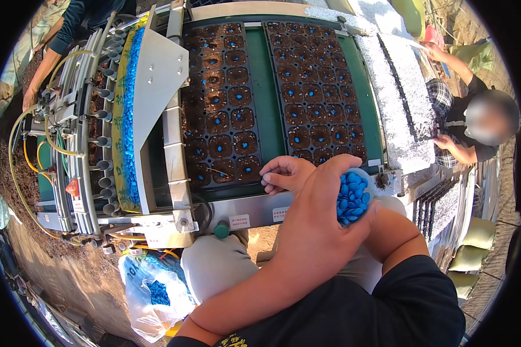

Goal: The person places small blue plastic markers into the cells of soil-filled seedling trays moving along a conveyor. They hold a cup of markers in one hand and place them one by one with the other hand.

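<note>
My left hand (317,212) is wrapped around a pale cup (368,178) of blue coated seeds (351,199). My right forearm passes beneath it, and my right hand (282,175) shows on the far side with thumb and fingertips together, beside the near right corner of a black seedling tray (239,126). Something greyish shows at the thumb tip; whether it is a nail or a seed cannot be told. Part of the right hand is hidden behind the left. A second seedling tray (319,86) lies to the right. Dark soil fills both trays, with blue seeds in many cells.
A seeding machine (74,130) with nozzles and hoses stands left, beside a trough of blue seeds (132,112). The trays lie on a green belt (265,95). A co-worker (473,117) handles a white-covered tray (386,86); another person's arm (47,65) reaches in at upper left.
</note>
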`<action>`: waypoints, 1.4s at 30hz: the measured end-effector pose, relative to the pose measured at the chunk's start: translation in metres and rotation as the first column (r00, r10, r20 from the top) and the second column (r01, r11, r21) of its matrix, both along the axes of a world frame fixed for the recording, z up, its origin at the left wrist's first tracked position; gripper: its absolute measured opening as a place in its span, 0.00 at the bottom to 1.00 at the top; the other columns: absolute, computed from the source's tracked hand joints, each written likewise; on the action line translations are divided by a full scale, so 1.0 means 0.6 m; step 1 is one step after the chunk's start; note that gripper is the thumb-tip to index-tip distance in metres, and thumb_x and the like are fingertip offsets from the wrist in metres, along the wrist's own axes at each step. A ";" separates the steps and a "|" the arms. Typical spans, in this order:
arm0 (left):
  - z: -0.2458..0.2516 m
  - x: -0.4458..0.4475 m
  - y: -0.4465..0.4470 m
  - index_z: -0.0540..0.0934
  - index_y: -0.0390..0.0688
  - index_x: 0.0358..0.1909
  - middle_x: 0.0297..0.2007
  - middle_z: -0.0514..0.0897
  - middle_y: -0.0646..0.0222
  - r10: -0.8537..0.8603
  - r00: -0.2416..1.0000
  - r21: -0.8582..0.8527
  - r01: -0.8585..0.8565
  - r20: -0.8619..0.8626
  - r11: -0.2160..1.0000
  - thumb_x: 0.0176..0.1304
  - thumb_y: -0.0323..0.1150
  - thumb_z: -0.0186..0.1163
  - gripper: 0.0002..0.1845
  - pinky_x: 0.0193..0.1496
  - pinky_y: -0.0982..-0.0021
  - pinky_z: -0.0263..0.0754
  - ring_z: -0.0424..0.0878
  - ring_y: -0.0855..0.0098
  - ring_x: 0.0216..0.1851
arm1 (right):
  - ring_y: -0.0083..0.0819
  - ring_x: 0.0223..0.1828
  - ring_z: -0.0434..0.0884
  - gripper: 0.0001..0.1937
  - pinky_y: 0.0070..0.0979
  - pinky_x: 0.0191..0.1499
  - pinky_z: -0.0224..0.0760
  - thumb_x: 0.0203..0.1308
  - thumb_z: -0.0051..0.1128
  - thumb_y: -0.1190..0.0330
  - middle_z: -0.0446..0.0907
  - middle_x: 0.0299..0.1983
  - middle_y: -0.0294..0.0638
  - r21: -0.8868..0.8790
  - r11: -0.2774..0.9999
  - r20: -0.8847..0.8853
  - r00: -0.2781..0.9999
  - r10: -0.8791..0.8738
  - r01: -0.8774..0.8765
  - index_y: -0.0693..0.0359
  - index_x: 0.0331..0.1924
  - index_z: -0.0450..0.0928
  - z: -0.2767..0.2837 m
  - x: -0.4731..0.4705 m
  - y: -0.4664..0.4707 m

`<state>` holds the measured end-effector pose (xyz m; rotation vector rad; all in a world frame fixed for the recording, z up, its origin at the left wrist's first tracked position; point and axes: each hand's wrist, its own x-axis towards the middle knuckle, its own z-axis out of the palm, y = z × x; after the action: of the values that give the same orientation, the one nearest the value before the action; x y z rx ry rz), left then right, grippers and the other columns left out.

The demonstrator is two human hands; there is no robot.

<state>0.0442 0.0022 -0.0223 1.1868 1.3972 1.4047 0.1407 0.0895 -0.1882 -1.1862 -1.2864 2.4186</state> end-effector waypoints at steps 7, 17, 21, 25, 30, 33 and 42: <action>0.005 -0.002 0.000 0.75 0.40 0.72 0.58 0.86 0.47 0.002 1.000 0.004 -0.002 0.021 1.000 0.70 0.34 0.77 0.32 0.62 0.50 0.83 0.88 0.41 0.58 | 0.21 0.38 0.83 0.08 0.23 0.44 0.81 0.84 0.66 0.67 0.87 0.43 0.36 0.126 0.992 0.108 0.994 0.014 -0.027 0.61 0.56 0.83 -0.024 -0.020 0.021; 0.012 -0.014 -0.003 0.75 0.40 0.71 0.59 0.87 0.46 0.037 0.999 0.041 -0.038 0.015 0.998 0.71 0.35 0.77 0.31 0.61 0.47 0.84 0.89 0.38 0.57 | 0.21 0.36 0.82 0.08 0.24 0.40 0.78 0.84 0.61 0.67 0.88 0.40 0.37 0.438 0.899 0.029 0.999 -0.040 0.023 0.60 0.57 0.83 -0.015 -0.177 0.106; 0.014 -0.019 -0.004 0.75 0.40 0.71 0.58 0.87 0.46 0.043 0.999 0.045 -0.044 0.022 0.998 0.71 0.34 0.77 0.31 0.60 0.47 0.85 0.89 0.38 0.57 | 0.22 0.37 0.86 0.09 0.26 0.43 0.82 0.85 0.59 0.67 0.91 0.42 0.39 0.524 0.845 -0.035 0.994 -0.103 0.106 0.61 0.57 0.85 -0.029 -0.272 0.156; 0.018 -0.023 -0.004 0.75 0.39 0.70 0.58 0.87 0.46 0.034 0.998 0.032 -0.035 0.044 0.999 0.70 0.33 0.77 0.31 0.60 0.47 0.85 0.90 0.39 0.57 | 0.30 0.37 0.88 0.13 0.30 0.46 0.84 0.86 0.55 0.68 0.92 0.44 0.44 0.726 0.688 0.090 0.990 -0.105 0.007 0.59 0.63 0.87 -0.035 -0.301 0.199; 0.016 -0.027 -0.003 0.75 0.39 0.70 0.59 0.86 0.45 0.015 0.998 0.039 -0.017 0.066 0.999 0.70 0.32 0.77 0.31 0.60 0.48 0.86 0.89 0.39 0.57 | 0.50 0.48 0.91 0.19 0.44 0.56 0.86 0.83 0.52 0.69 0.92 0.50 0.51 0.933 0.209 0.322 0.939 -0.119 -0.293 0.51 0.69 0.87 -0.027 -0.280 0.239; 0.013 -0.026 -0.004 0.76 0.42 0.72 0.60 0.86 0.54 -0.027 0.995 -0.026 0.030 0.096 0.999 0.71 0.39 0.80 0.33 0.65 0.57 0.83 0.88 0.54 0.60 | 0.58 0.58 0.89 0.20 0.50 0.62 0.83 0.82 0.52 0.68 0.91 0.57 0.55 0.888 0.175 0.451 0.879 -0.155 -0.424 0.49 0.70 0.87 -0.020 -0.260 0.244; 0.018 -0.020 -0.005 0.74 0.40 0.70 0.58 0.86 0.45 0.024 0.997 0.009 -0.024 0.080 1.000 0.70 0.32 0.77 0.31 0.59 0.45 0.85 0.88 0.38 0.56 | 0.54 0.57 0.90 0.20 0.48 0.59 0.86 0.79 0.56 0.71 0.91 0.58 0.50 0.934 0.180 0.287 0.948 0.138 -0.309 0.50 0.69 0.87 -0.013 -0.228 0.151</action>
<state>0.0325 -0.0010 -0.0113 1.1109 1.3547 1.4613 0.0042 0.1799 -0.1963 -0.7054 -2.5591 0.9551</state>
